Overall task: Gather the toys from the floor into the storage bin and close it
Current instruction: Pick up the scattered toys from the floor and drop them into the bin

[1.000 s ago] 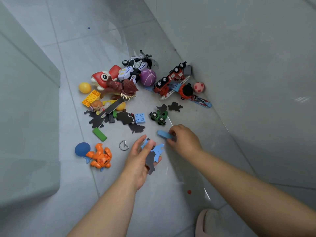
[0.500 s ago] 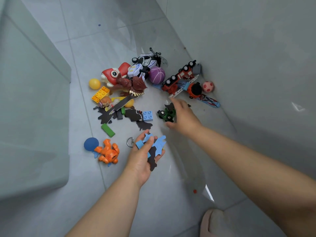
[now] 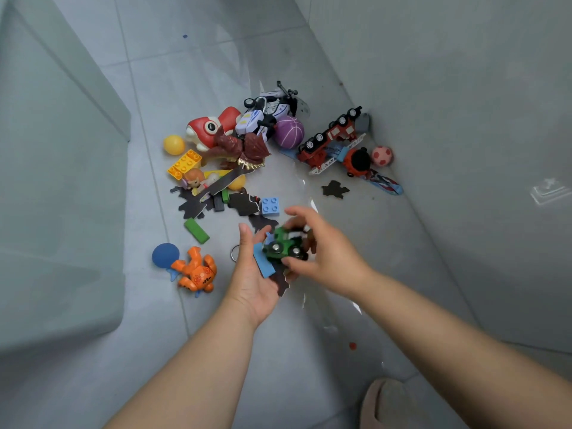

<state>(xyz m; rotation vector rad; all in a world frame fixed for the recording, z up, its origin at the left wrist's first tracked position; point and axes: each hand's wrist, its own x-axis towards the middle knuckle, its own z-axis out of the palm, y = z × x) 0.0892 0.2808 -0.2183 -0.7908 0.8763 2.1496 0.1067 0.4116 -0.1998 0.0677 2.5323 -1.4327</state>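
Observation:
My right hand (image 3: 331, 258) grips a small green toy car (image 3: 283, 247) and holds it over my left hand (image 3: 250, 283). In its upturned palm my left hand holds flat foam pieces, a blue one (image 3: 264, 264) and a black one (image 3: 283, 284). Loose toys lie on the tiled floor beyond: a blue brick (image 3: 270, 206), a green block (image 3: 196, 230), an orange crab (image 3: 198, 272) beside a blue ball (image 3: 165, 255), a red fish toy (image 3: 210, 128), a purple ball (image 3: 289, 132) and a red fire truck (image 3: 331, 140). A big translucent pale container (image 3: 62, 212) stands at the left.
A grey wall (image 3: 464, 150) closes off the right side, with a pink ball (image 3: 382, 156) and a black foam piece (image 3: 335, 189) near its foot. A metal ring (image 3: 234, 252) lies by my left thumb. A slipper (image 3: 387, 404) shows at the bottom right.
My right hand reached forward to the green car, picked it up and brought it back over my left hand. My left hand stayed low with the foam pieces.

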